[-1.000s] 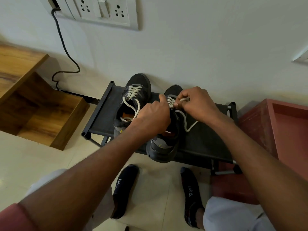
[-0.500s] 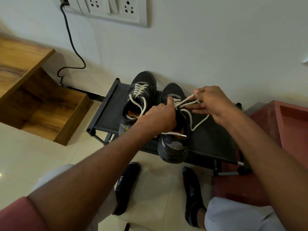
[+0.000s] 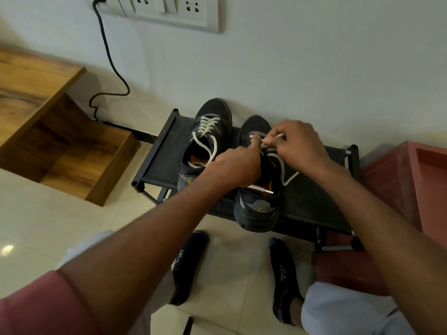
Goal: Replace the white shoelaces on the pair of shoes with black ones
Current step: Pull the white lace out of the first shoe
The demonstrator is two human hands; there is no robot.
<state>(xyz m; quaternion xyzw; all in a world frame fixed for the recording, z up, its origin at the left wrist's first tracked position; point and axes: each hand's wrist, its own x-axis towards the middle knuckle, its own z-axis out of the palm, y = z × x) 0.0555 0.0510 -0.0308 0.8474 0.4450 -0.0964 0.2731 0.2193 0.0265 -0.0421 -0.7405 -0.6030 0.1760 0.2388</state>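
On the low black rack (image 3: 312, 201) by the wall, both dark shoes sit toes to the wall. Left shoe (image 3: 205, 143): white lace (image 3: 208, 124) fully threaded, loose ends dropped into the opening, untouched. Right shoe (image 3: 256, 204): its white lace (image 3: 286, 175) being unthreaded, one loop hanging off the side onto the rack, one aglet end lying across the opening. Upper eyelets look cleared; rows near the toe are hidden by the hands, can't tell how many are left.

No black laces in view. So my read: early stage. Rest of this lace out, whole second lace out, then relace both.

Left hand (image 3: 238, 166): closed, knuckles up, pressed on the right shoe's tongue area, likely bracing it. Right hand (image 3: 296, 145): fingers pinched on a strand of the lace above the toe-side eyelets.
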